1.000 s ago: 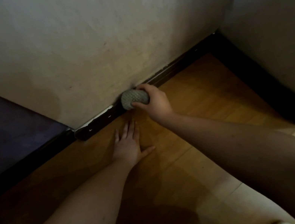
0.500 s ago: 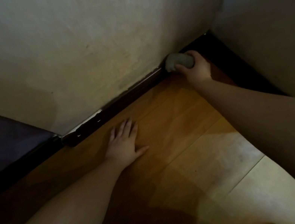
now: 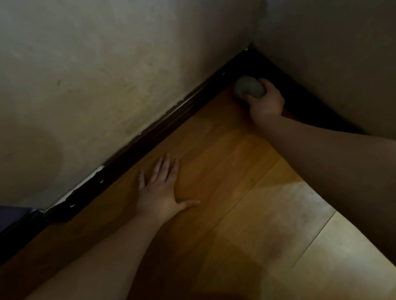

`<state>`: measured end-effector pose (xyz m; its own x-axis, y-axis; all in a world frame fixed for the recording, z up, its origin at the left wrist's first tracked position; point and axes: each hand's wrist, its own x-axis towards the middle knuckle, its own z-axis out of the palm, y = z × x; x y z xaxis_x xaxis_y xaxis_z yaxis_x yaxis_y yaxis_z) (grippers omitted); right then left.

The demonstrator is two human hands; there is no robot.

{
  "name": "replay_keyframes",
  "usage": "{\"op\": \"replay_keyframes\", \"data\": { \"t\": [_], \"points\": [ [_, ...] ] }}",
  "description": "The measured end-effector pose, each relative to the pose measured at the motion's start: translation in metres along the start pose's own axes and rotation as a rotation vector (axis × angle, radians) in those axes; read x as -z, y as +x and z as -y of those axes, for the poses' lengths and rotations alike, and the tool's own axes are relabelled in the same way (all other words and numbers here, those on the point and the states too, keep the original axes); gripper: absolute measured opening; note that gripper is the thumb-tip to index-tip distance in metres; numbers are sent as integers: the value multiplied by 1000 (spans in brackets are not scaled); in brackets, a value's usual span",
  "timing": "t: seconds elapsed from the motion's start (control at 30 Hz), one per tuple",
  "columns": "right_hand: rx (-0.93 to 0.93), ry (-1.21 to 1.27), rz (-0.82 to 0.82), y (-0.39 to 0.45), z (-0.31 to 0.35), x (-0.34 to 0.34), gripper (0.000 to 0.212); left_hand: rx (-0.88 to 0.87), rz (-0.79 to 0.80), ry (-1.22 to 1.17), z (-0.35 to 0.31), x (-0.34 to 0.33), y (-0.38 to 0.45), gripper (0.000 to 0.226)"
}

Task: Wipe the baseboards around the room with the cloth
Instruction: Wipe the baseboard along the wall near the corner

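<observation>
Right hand (image 3: 266,103) gripping balled cloth (image 3: 248,87) at baseboard (image 3: 161,127) corner; left hand (image 3: 163,190) flat, splayed.

The cloth (image 3: 248,87) sits in the corner against the baseboard (image 3: 161,127), held by the right hand (image 3: 265,103); the left hand (image 3: 161,188) lies flat on the floor (image 3: 222,172), nearer and leftward.

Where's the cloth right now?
In the head view, the cloth is balled in the right hand, upper right, low at the dark baseboard near the corner where the two walls meet.
</observation>
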<state>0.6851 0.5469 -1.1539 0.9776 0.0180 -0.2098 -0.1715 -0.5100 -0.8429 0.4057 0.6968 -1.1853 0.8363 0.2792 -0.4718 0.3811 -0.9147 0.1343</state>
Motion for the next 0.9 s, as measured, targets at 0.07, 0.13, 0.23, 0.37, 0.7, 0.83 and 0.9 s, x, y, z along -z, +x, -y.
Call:
{"op": "replay_keyframes", "data": {
  "t": [0.07,0.13,0.23,0.37,0.7,0.83,0.9],
  "points": [
    [29,6,-7,1,1,-5,58,-4,-7,-15,0,-2,0,126],
    [24,46,-19,5,4,-10,58,-7,-4,-30,1,-2,0,126],
    [3,97,-53,15,10,-17,59,-3,-1,-1,0,-2,-1,125],
    [14,95,-70,24,9,-18,57,4,-2,22,-1,0,-1,123],
    [16,-11,-25,22,8,-25,50,-10,32,-4,-2,3,-1,124],
    [67,-153,65,-1,7,-29,58,-11,33,9,-3,5,0,123],
    [110,-178,111,-22,5,-36,59,-16,34,4,-3,6,-1,124]
  ]
}}
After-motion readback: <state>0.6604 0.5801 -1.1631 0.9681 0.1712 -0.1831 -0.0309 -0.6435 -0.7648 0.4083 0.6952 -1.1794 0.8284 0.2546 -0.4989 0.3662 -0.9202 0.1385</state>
